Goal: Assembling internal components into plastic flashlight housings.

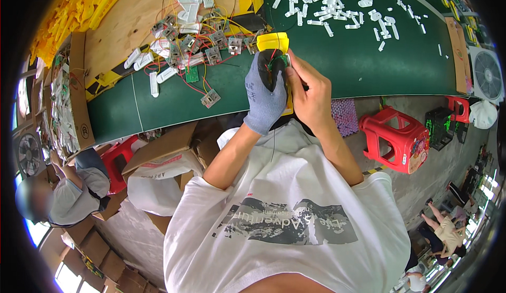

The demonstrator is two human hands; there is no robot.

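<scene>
Fingers of the grey-gloved left hand (263, 95) wrapped around a yellow plastic device (274, 45) with a dark part, bare right hand (311, 95) pinching its other side, device held above the green belt (369, 66), wired circuit boards (205, 45) heaped left of it.

An assembly workshop: green conveyor belt (369, 66), heaped circuit boards (195, 45), cardboard boxes (79, 98).
</scene>
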